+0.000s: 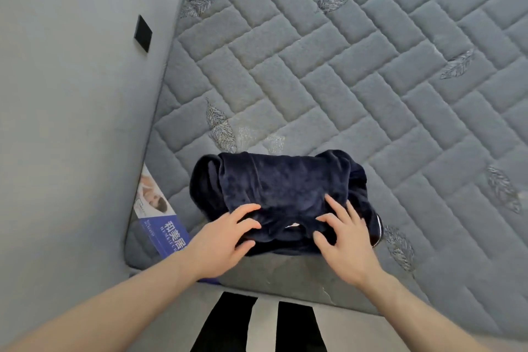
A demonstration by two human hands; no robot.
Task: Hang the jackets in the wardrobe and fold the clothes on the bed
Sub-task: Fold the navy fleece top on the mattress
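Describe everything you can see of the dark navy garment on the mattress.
The navy garment looks like plush fleece, folded into a rough, rumpled rectangle with thin pale piping at its right edge. It lies near the mattress corner closest to the person. The left hand and right hand rest fingers on its near edge.

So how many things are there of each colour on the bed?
Dark blue: 1, the folded garment, with both hands resting on it.
Blue and white: 1, the label on the mattress corner.
Total: 2.
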